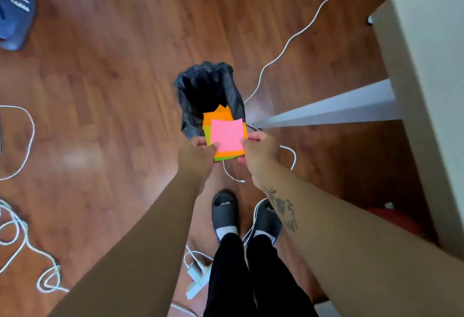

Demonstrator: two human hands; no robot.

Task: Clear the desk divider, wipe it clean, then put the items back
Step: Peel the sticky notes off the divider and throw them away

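Both hands up — left hand (pixel 200 149) and right hand (pixel 256 147) each pinch a side edge of the notes (pixel 227 134) | held over the bin (pixel 208 90) mouth | light, floppy paper — likely fans apart, so grip the edges firmly

Head view looks almost straight down at the floor (pixel 105 85), apparently from standing

Home room, wood-laminate floor (pixel 113 78), loose white charging cables (pixel 301 33), house slippers (pixel 224 212), desk (pixel 426 53)
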